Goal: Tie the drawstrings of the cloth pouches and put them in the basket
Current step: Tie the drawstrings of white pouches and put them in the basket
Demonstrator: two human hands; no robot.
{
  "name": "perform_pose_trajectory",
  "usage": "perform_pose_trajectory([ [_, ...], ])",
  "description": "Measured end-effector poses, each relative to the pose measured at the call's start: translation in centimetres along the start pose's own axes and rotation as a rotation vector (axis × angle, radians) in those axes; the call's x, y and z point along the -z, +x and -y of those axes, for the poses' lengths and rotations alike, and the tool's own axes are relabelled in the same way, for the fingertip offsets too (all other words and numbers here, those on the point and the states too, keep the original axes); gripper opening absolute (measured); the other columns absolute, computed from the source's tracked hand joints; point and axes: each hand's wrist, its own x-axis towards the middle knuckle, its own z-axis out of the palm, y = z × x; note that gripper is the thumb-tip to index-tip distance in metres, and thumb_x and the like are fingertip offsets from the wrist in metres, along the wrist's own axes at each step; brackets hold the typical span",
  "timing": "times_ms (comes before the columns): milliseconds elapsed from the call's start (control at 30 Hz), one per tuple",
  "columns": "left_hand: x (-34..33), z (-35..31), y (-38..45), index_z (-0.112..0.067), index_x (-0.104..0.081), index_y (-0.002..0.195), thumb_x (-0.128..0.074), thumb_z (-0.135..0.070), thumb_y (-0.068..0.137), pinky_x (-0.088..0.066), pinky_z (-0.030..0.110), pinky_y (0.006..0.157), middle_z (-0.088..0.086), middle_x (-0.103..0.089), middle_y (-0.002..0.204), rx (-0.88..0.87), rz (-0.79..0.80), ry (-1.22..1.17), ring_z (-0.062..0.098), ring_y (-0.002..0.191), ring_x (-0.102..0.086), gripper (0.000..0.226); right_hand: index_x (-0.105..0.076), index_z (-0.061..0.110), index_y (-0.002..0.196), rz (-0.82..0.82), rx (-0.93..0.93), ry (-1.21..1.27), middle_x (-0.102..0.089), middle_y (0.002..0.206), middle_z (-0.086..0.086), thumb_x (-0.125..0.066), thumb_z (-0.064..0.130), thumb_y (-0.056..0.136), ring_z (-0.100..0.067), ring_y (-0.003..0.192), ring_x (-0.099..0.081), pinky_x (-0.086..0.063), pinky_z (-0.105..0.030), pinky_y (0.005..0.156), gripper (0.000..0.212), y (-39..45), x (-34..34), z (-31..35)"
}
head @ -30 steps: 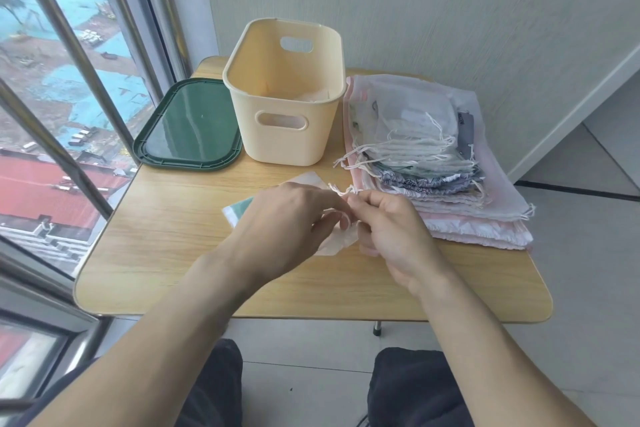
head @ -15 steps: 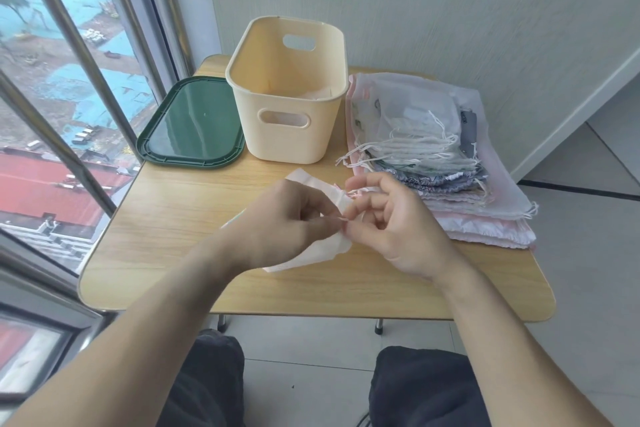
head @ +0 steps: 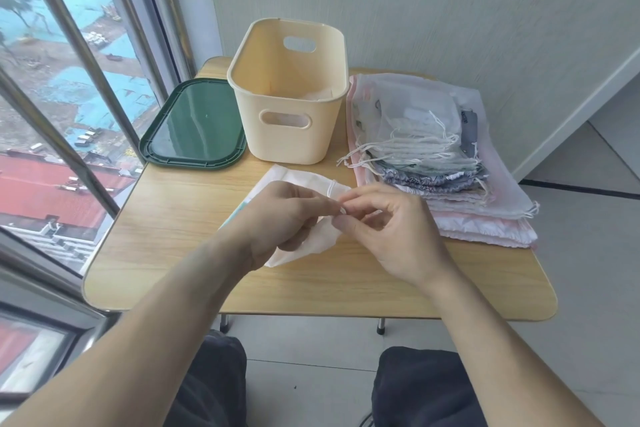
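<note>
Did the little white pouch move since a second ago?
Yes. The white pouch got lifted and its near end swung toward the person, away from the basket, held by the left hand and right hand.

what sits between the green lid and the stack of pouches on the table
In the head view, the cream basket stands between the green lid and the stack of pouches, its left side close against the lid.
</note>
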Motion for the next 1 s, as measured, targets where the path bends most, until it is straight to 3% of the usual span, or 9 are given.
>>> perform_pose_trajectory([
  [167, -0.1, 0.3, 0.2, 0.0, -0.073, 0.093, -0.066, -0.022, 0.095, -0.028, 0.014, 0.042, -0.013, -0.043, 0.044, -0.083, -0.095, 0.112, 0.003, 0.038, -0.034, 0.022, -0.082, 0.017, 0.086, -0.027, -0.022, 0.036, -0.075, 0.098, 0.009, -0.083, 0.01, 0.081, -0.014, 0.088, -0.071, -0.058, -0.04, 0.072, 0.009, 0.1, 0.0, 0.0],
  [233, -0.3, 0.6, 0.3, -0.012, -0.075, 0.088, -0.066, -0.028, 0.094, -0.032, 0.014, 0.049, -0.014, -0.052, 0.051, -0.185, -0.221, 0.282, 0.001, 0.044, -0.043, 0.019, -0.082, 0.017, 0.083, -0.054, -0.033, 0.075, -0.076, 0.095, 0.01, -0.083, 0.011, 0.081, -0.007, 0.088, -0.071, -0.057, -0.032, 0.066, 0.006, 0.2, 0.1, 0.2],
  [367, -0.5, 0.8, 0.4, -0.019, -0.074, 0.08, -0.065, -0.028, 0.093, -0.028, 0.018, 0.045, -0.013, -0.038, 0.043, -0.303, -0.34, 0.483, 0.006, 0.044, -0.037, 0.019, -0.074, 0.022, 0.069, -0.045, -0.098, 0.132, -0.074, 0.09, 0.013, -0.079, 0.017, 0.081, 0.002, 0.068, -0.064, -0.042, -0.005, 0.054, 0.013, 0.3, 0.2, 0.5],
  [467, -0.6, 1.0, 0.5, -0.018, -0.072, 0.078, -0.066, -0.026, 0.093, -0.025, 0.02, 0.047, -0.01, -0.039, 0.046, -0.33, -0.365, 0.527, 0.008, 0.046, -0.038, 0.018, -0.062, 0.013, 0.067, 0.086, -0.208, 0.177, -0.064, 0.086, 0.006, -0.059, 0.02, 0.08, -0.011, 0.055, -0.055, -0.037, -0.013, 0.05, 0.015, 0.5, 0.1, 0.4],
  [600, -0.5, 1.0, 0.6, -0.018, -0.069, 0.078, -0.065, -0.025, 0.094, -0.026, 0.023, 0.049, -0.008, -0.042, 0.048, -0.339, -0.42, 0.575, 0.008, 0.049, -0.041, 0.018, -0.058, 0.004, 0.075, 0.229, -0.267, 0.402, -0.052, 0.082, -0.008, -0.048, 0.021, 0.084, -0.018, 0.072, -0.051, -0.042, -0.027, 0.059, 0.021, 0.5, 0.1, 0.6],
  [700, -0.3, 0.9, 0.5, -0.016, -0.071, 0.081, -0.065, -0.024, 0.094, -0.028, 0.021, 0.048, -0.007, -0.041, 0.049, -0.372, -0.427, 0.59, 0.008, 0.05, -0.042, 0.017, -0.062, 0.01, 0.064, 0.143, -0.287, 0.503, -0.062, 0.094, -0.009, -0.045, 0.021, 0.083, -0.022, 0.089, -0.053, -0.044, -0.039, 0.07, 0.028, 0.5, 0.2, 0.8],
  [800, -0.2, 0.8, 0.4, -0.017, -0.072, 0.082, -0.065, -0.024, 0.094, -0.029, 0.02, 0.05, -0.006, -0.041, 0.05, -0.42, -0.434, 0.596, 0.009, 0.054, -0.042, 0.016, -0.063, -0.002, 0.058, 0.005, -0.313, 0.582, -0.066, 0.097, -0.014, -0.049, 0.025, 0.09, -0.022, 0.089, -0.06, -0.039, -0.04, 0.071, 0.044, 0.6, 0.8, 1.6],
  [833, -0.1, 0.7, 0.4, -0.017, -0.072, 0.082, -0.066, -0.025, 0.094, -0.029, 0.02, 0.05, -0.006, -0.041, 0.05, -0.435, -0.442, 0.597, 0.009, 0.055, -0.042, 0.016, -0.068, 0.007, 0.055, -0.025, -0.325, 0.615, -0.063, 0.098, -0.019, -0.05, 0.026, 0.097, -0.023, 0.087, -0.061, -0.039, -0.039, 0.071, 0.049, 0.6, 1.1, 2.0],
  [1000, 0.2, 0.7, 0.2, -0.02, -0.073, 0.082, -0.068, -0.028, 0.092, -0.03, 0.018, 0.052, -0.001, -0.041, 0.052, -0.477, -0.406, 0.632, 0.012, 0.055, -0.039, 0.014, -0.053, 0.017, 0.055, -0.181, -0.418, 0.697, -0.062, 0.076, -0.021, -0.047, 0.028, 0.105, -0.026, 0.075, -0.065, -0.053, -0.036, 0.069, 0.052, 0.7, 2.2, 2.7],
])
